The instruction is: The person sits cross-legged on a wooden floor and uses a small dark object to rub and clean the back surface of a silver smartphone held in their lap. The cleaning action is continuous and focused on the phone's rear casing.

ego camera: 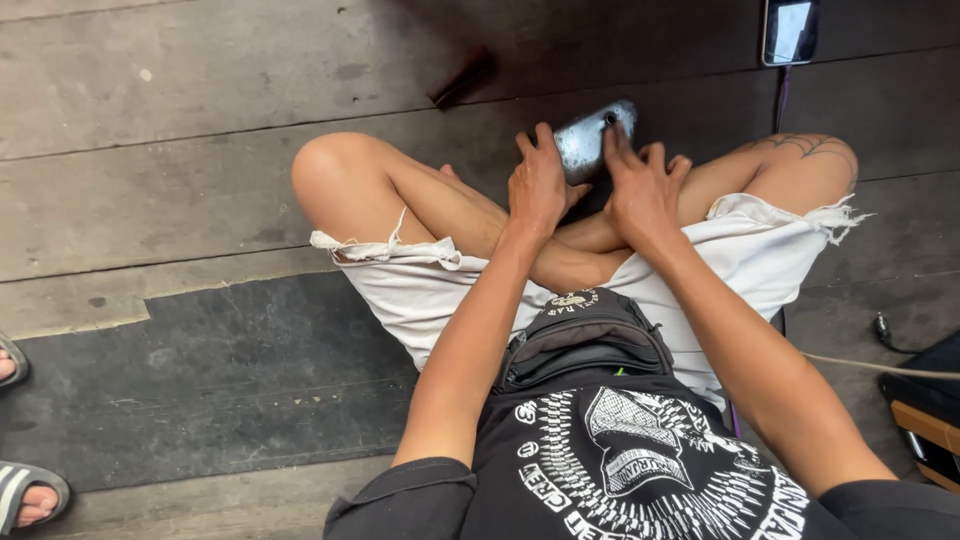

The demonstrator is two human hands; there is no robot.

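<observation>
Sitting cross-legged on the wooden floor [200,120], the person presses a curved grey metal piece [592,138] between both hands: left hand [540,185] curled on its near-left edge, right hand [640,185] flat over it (fingers spread). A steady grip seems needed next.

- A worn grey plank floor [200,150] is carrying everything.
- A dark mat [250,380] is lying flat on it.
- A small reddish-brown piece [460,75] is lying on the boards.
- A phone [790,30] is resting at the top edge.
</observation>
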